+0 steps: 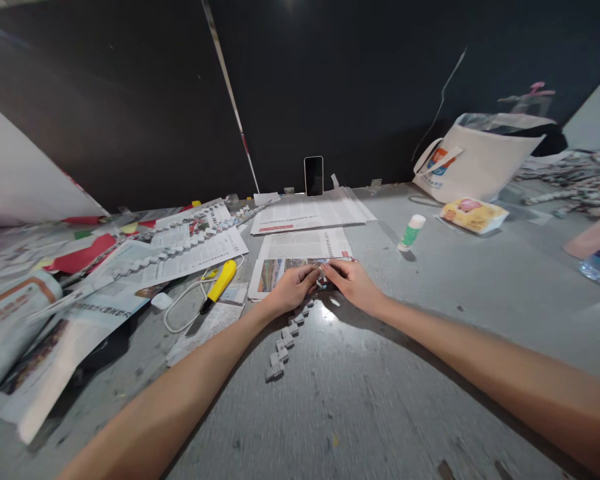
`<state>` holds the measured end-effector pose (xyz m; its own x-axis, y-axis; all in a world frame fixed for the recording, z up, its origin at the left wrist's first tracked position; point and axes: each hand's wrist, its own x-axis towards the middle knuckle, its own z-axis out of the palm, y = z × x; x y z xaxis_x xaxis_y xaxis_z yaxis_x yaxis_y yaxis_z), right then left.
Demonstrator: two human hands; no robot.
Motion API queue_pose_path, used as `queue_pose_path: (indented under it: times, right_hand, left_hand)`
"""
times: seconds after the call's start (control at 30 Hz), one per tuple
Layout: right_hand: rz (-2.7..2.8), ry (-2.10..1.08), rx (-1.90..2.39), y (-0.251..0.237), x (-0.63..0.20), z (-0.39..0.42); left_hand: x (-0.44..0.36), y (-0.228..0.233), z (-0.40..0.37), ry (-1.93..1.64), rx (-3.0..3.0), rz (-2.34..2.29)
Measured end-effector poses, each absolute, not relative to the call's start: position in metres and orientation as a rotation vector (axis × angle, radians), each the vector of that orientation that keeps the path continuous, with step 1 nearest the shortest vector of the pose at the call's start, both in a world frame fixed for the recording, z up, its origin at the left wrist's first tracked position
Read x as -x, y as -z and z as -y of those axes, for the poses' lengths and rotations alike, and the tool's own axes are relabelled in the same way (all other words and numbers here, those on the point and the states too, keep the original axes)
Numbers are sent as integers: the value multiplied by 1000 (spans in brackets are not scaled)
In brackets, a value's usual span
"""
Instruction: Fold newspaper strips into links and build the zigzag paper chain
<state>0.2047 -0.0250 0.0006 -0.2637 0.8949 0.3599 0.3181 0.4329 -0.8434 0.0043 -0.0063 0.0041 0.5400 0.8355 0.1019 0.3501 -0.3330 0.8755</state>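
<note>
A zigzag chain of folded newspaper strips [284, 343] runs along the grey table up to my hands. My left hand [296, 288] has its fingers closed on the upper end of this paper chain. From the other side, my right hand [351, 281] pinches the same end, thumb and fingertips close to the left ones. The small folds between my fingertips are partly hidden. Just behind my hands lies a folded newspaper [275, 275] with coloured pictures.
A yellow box cutter [224, 280] and white cable [173, 319] lie left, beside scattered newspapers [180, 257] and another long paper chain [167, 251]. A phone [314, 176] stands behind a newspaper stack [313, 210]. Rightward are a glue stick [411, 233], tissue pack [474, 215], white bag [480, 157] and another person's hand [593, 240].
</note>
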Motion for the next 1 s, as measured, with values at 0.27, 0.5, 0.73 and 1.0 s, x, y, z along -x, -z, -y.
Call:
queue_pose_path:
  times: [0.27,0.5,0.73,1.0]
  right_hand:
    - [1808,-723,1078,2,-204,24]
    - [1799,-704,1080,6,-204,21]
    - [1764,-787,1047,5,-204,20]
    - [1763,-842,1043,-2,-203,24]
  left_hand:
    - [-5,-1,3,-695,-1893,-940]
    - [-3,0,3,-700,-1935,-908]
    - [-2,4,1,-707,-1977,-913]
    - [-2,4,1,-725,-1893,-877]
